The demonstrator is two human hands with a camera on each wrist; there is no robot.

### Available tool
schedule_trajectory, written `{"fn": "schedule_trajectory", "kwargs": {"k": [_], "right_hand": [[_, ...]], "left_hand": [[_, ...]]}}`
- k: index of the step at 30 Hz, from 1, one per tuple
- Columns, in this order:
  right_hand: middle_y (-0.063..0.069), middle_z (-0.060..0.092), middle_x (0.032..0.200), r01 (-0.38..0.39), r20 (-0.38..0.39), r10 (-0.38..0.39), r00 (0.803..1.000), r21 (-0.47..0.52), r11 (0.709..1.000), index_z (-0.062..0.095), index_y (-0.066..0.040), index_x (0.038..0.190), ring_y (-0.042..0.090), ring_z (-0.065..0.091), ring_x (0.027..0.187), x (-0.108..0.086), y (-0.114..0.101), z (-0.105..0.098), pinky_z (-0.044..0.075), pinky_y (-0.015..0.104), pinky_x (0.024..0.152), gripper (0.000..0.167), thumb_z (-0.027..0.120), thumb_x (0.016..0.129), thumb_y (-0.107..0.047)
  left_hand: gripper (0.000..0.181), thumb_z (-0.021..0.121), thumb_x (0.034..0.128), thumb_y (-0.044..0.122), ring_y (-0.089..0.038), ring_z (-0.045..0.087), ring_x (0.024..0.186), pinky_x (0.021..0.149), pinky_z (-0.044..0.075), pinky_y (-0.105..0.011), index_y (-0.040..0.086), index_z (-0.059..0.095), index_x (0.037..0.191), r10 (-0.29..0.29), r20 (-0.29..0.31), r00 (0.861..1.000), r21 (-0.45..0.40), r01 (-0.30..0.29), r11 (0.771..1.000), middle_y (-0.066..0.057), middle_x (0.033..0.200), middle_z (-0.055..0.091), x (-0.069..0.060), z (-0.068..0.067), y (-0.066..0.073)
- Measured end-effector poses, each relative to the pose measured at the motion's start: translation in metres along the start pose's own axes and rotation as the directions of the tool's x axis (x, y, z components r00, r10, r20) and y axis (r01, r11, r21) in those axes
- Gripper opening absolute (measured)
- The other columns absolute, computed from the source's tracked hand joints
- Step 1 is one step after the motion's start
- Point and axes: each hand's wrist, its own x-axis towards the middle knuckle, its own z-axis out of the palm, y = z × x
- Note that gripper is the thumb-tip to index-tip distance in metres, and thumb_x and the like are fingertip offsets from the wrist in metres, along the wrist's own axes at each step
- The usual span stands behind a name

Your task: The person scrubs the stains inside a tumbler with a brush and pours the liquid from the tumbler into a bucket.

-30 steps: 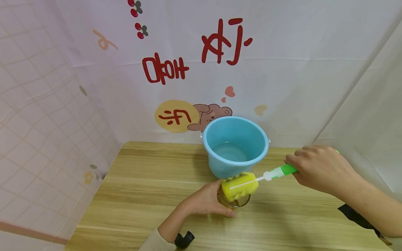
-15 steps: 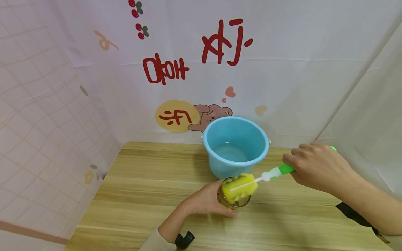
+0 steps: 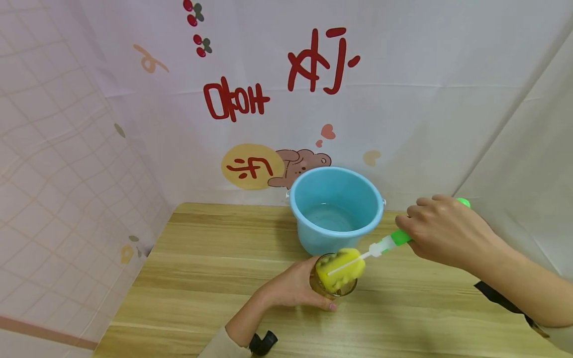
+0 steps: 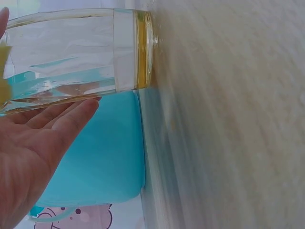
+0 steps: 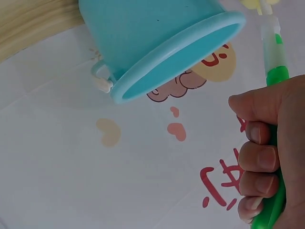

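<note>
Head view, lower centre: left hand [image 3: 293,284] curves round glass [image 4: 71,52]; lower right, right hand [image 3: 447,231] tightly grips sponge brush [image 3: 341,271] (yellow head at glass mouth).

Plain beige sleeves [image 3: 225,344]; black wrist-worn gear [image 3: 264,343], left and right
</note>
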Motion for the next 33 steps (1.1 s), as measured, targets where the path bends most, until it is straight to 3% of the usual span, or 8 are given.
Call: {"fn": "schedule_trajectory", "kwargs": {"k": [6, 24, 27, 33], "right_hand": [[-0.007, 0.02, 0.058, 0.043, 0.015, -0.042, 0.999, -0.032, 0.999, 0.032, -0.015, 0.064, 0.012, 0.017, 0.055, 0.007, -0.003, 0.003, 0.016, 0.024, 0.051, 0.024, 0.018, 0.079, -0.001], [-0.003, 0.018, 0.059, 0.099, 0.073, -0.09, 0.993, -0.125, 0.987, 0.026, -0.014, 0.065, 0.014, 0.018, 0.058, 0.034, -0.015, 0.0, 0.018, 0.026, 0.055, 0.032, 0.014, 0.087, 0.005], [-0.002, 0.018, 0.059, 0.117, 0.095, -0.103, 0.99, -0.153, 0.981, 0.026, -0.013, 0.064, 0.014, 0.019, 0.057, 0.038, -0.019, -0.001, 0.019, 0.026, 0.055, 0.029, 0.019, 0.084, 0.007], [0.0, 0.018, 0.059, 0.145, 0.138, -0.118, 0.983, -0.202, 0.969, 0.024, -0.012, 0.064, 0.015, 0.022, 0.055, 0.045, -0.025, 0.001, 0.02, 0.027, 0.055, 0.034, 0.051, 0.07, 0.007]], "left_hand": [[0.092, 0.095, 0.0765, 0.043, -0.004, 0.054, 0.127, 0.114, 0.041, -0.033, 0.031, 0.045, 0.153, 0.005, -0.002, 1.0, 0.0, -0.005, 1.0, 0.016, 0.137, 0.057, -0.001, 0.0, -0.001], [0.089, 0.095, 0.0775, 0.041, -0.003, 0.054, 0.125, 0.112, 0.043, -0.031, 0.032, 0.045, 0.151, 0.006, 0.002, 1.0, -0.007, -0.006, 1.0, 0.016, 0.136, 0.057, 0.001, 0.0, 0.0], [0.089, 0.094, 0.0784, 0.041, -0.003, 0.054, 0.125, 0.112, 0.043, -0.031, 0.031, 0.045, 0.151, 0.004, 0.009, 1.0, -0.018, -0.003, 1.0, 0.016, 0.136, 0.057, 0.001, -0.001, 0.0], [0.086, 0.094, 0.0795, 0.039, -0.003, 0.055, 0.123, 0.111, 0.044, -0.031, 0.031, 0.046, 0.15, -0.01, 0.011, 1.0, -0.024, 0.01, 1.0, 0.016, 0.134, 0.058, 0.001, -0.001, 0.0]]}}
